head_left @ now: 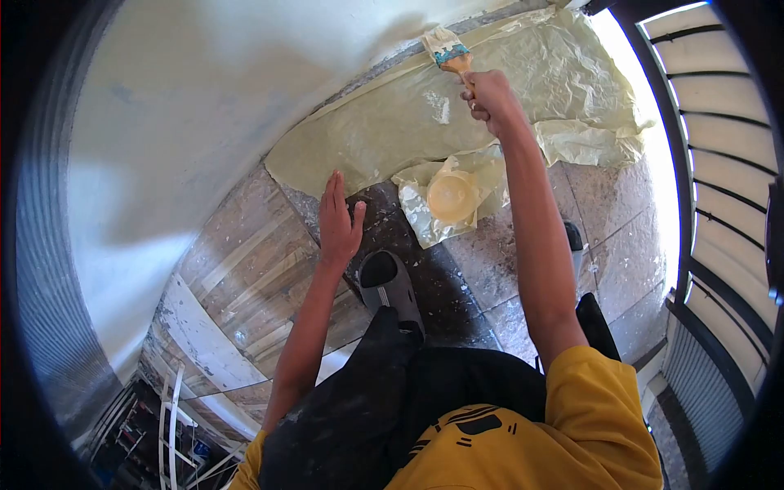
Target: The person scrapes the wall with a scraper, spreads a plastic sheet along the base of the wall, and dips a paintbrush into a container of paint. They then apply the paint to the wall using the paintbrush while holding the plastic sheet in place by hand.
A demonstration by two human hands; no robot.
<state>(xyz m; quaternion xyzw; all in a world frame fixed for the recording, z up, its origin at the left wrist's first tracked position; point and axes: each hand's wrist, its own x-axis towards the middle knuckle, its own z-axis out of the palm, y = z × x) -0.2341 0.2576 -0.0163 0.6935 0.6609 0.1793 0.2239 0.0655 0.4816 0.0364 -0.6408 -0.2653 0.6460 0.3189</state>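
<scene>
My right hand (pixel 490 100) is wrapped round the wooden handle of a wide paintbrush (pixel 456 59). The brush has a blue-stained ferrule and pale, paint-coated bristles, which are at the foot of the white wall (pixel 204 106). Below the hand, a creased pale-yellow sheet (pixel 367 139) covers the floor along the wall. My left hand (pixel 339 224) has its fingers stretched out and holds nothing; it is over the near edge of the sheet. Between my two arms, a round container of cream-coloured paint (pixel 452 197) stands on a smaller paint-smeared sheet (pixel 416 220).
A dark metal railing (pixel 686 155) runs down the right side. My grey shoe (pixel 390 286) is on the tiled floor, near the paint container. Wood-patterned tiles (pixel 253 269) lie at the left, and a white metal frame (pixel 173 416) stands at the lower left.
</scene>
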